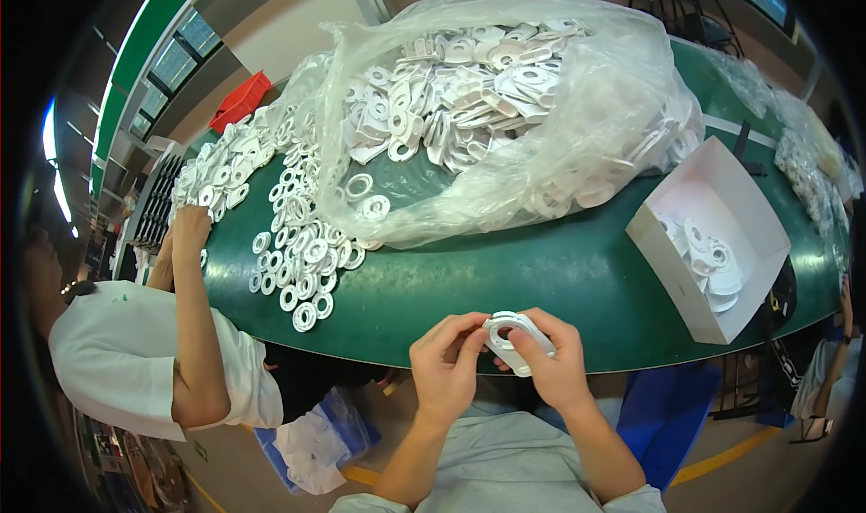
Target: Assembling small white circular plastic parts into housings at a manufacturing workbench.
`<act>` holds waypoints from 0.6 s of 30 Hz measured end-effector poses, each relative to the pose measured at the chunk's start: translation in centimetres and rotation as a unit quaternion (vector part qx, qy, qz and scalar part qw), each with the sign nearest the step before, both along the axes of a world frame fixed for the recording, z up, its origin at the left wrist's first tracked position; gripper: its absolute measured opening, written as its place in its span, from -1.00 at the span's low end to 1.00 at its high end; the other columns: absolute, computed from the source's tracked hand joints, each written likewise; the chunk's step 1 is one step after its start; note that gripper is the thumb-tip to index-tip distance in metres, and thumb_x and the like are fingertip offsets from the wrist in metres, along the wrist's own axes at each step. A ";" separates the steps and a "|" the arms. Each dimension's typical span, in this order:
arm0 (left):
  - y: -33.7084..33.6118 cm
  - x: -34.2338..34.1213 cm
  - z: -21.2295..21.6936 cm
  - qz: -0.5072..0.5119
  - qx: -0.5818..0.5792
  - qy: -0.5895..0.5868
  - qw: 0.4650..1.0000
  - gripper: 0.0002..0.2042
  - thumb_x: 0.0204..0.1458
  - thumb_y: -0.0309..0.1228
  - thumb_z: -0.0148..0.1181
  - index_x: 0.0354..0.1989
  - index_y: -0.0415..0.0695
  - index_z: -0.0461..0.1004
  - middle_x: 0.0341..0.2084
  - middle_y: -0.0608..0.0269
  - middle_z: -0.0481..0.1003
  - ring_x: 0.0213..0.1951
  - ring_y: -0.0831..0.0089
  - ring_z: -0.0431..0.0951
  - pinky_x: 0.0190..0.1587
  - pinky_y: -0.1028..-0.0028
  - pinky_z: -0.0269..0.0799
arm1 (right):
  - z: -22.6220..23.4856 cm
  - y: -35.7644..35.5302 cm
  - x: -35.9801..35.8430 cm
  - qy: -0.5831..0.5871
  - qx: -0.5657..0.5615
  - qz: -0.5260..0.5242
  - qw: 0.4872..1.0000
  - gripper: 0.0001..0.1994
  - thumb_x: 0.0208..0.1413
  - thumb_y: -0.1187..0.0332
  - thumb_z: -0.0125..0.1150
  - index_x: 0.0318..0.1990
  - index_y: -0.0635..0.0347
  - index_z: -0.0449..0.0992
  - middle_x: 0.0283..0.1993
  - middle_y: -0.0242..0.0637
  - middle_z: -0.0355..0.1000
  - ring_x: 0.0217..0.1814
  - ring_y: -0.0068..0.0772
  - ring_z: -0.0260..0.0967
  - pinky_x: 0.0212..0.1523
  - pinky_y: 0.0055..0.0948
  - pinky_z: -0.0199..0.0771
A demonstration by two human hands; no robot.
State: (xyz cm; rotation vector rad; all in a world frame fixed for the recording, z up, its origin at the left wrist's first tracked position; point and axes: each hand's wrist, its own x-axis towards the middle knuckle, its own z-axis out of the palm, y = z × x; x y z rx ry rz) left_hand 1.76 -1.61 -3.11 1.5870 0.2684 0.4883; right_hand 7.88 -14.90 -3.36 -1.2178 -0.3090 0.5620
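Note:
Close to the table's near edge, both my hands hold one white plastic part (518,361), a rounded oblong plate with a round opening and a ring-shaped rim at its upper end. My left hand (445,370) pinches its left edge by the ring between thumb and fingertips. On the other side my right hand (561,369) is closed round the part, its thumb lying over the front by the opening. Fingers behind the part are mostly hidden. Loose white rings (307,283) lie in a pile to the left of my hands.
A large clear plastic bag (505,215) full of white oblong parts (469,93) fills the table's middle. An open white box (672,292) with some parts stands at right. At left a co-worker's hand (191,229) reaches to another pile. A red bin (240,101) sits behind.

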 end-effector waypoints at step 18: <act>0.8 0.7 0.8 -0.036 0.112 0.011 0.993 -0.87 -0.09 -0.66 0.25 -0.32 -0.32 0.52 -0.40 0.16 0.49 -0.38 0.46 0.51 -0.31 0.58 0.42 | -0.9 0.2 0.0 -0.138 -0.125 -0.048 0.981 -0.71 0.24 0.32 -0.01 -0.41 0.36 0.51 -0.55 -0.27 0.44 -0.56 -0.63 0.32 -0.54 -0.54 0.26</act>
